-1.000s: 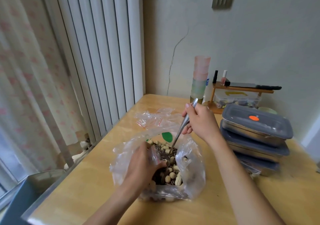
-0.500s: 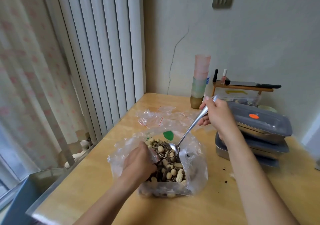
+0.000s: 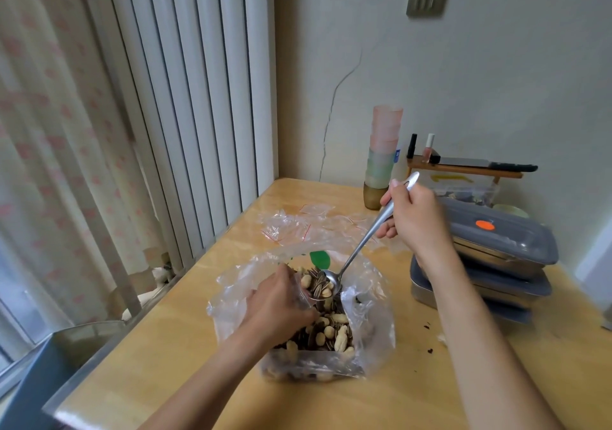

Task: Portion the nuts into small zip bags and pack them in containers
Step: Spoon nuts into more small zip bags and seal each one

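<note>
A large clear plastic bag of peanuts and striped seeds sits on the wooden table. My left hand reaches into it and pinches a small zip bag at its mouth; the small bag is mostly hidden. My right hand grips the handle of a metal spoon. The spoon's bowl, loaded with nuts and seeds, hangs at the small bag's opening. Several empty zip bags lie behind the big bag. Stacked steel containers with grey lids stand to the right.
A stack of pastel cups stands at the back by the wall. A small wooden shelf with nail polish bottles and a dark flat item is behind the containers. Crumbs dot the table at right. A metal bin sits below the left edge.
My right hand has drawn back to the right and lifted the spoon out of the nuts with a load, bringing its bowl to the small bag in my left hand.
</note>
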The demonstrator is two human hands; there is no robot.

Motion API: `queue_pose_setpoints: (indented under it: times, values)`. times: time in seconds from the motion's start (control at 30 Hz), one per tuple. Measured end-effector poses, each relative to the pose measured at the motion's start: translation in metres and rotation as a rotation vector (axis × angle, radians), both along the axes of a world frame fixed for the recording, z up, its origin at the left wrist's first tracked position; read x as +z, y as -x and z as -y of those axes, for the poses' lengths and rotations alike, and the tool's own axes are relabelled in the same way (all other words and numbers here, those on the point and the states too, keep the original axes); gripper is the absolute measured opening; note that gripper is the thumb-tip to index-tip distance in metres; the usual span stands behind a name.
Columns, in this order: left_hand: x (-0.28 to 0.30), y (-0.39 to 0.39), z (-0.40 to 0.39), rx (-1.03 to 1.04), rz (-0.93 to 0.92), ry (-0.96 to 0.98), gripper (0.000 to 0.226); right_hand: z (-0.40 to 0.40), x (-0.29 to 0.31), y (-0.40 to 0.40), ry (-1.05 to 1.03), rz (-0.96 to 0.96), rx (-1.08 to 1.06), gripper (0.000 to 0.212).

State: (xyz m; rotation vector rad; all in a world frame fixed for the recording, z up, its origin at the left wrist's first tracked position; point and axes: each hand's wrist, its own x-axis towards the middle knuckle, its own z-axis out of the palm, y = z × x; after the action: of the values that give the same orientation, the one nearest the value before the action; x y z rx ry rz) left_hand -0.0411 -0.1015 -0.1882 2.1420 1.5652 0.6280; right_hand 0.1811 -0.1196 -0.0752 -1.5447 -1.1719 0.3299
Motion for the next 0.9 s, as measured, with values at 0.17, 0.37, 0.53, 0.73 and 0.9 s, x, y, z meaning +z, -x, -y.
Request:
queue_pose_setpoints:
  times: [0.17, 0.37, 0.53, 0.73, 0.9]
  values:
    - [-0.002, -0.003, -0.003, -0.012, -0.062, -0.078, 0.051, 0.002, 0.000, 0.005, 0.033, 0.015, 0.052, 0.040]
    - [0.002, -0.007, -0.006, -0.022, -0.157, -0.137, 0.059, 0.008, 0.008, 0.019, -0.063, 0.148, 0.084, 0.036]
    - [0.007, -0.003, -0.008, -0.156, -0.140, -0.022, 0.051, 0.011, 0.011, 0.028, -0.159, 0.275, 0.036, 0.036]
    - [0.004, -0.004, -0.008, -0.065, -0.158, -0.070, 0.052, 0.016, 0.016, 0.031, -0.182, 0.347, 0.076, 0.037]
    - [0.002, -0.009, -0.005, -0.033, -0.085, -0.028, 0.043, 0.023, 0.021, 0.048, -0.302, 0.446, 0.090, 0.037]
